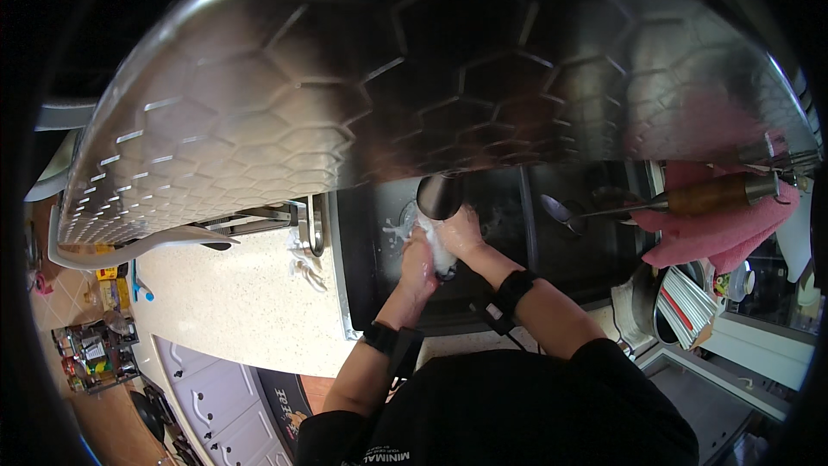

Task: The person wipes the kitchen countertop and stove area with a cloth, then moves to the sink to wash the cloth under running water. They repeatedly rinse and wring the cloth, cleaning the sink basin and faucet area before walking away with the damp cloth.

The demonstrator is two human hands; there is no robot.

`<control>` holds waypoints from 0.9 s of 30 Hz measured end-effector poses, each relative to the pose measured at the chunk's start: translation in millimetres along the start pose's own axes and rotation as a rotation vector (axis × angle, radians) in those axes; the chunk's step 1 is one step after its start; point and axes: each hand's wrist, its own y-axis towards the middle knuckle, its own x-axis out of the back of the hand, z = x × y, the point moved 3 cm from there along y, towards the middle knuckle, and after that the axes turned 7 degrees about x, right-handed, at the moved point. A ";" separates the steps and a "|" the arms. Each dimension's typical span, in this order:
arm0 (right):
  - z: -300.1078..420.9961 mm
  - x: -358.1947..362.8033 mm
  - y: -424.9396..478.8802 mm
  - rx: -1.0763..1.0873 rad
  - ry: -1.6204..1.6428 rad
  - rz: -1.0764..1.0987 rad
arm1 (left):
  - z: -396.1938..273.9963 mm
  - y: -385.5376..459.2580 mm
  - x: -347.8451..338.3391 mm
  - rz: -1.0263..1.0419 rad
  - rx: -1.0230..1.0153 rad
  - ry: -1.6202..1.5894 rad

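Note:
My left hand (419, 257) and my right hand (460, 233) are close together over a dark double-bowl sink (369, 291), in its left bowl. Between them they grip a soft white thing (441, 252), which looks like a wet cloth; blur and splashing water keep me from telling exactly. My left hand is on its left side, my right on its upper right. A dark faucet head (440, 197) is just above my fingers and partly covers them. White splashes (396, 231) spread over the sink floor beside my left hand.
A shiny metal surface with a hexagon pattern (414, 77) fills the upper view. At right hang a pink towel (718, 226) and a wooden-handled utensil (705, 199). A speckled countertop (259, 298) lies left of the sink, with a crumpled white cloth (309, 272) near its edge.

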 end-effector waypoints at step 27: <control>-54.5 23.9 -8.7 -0.395 1.202 0.033 | -38.0 -16.4 49.9 -0.034 -0.397 1.316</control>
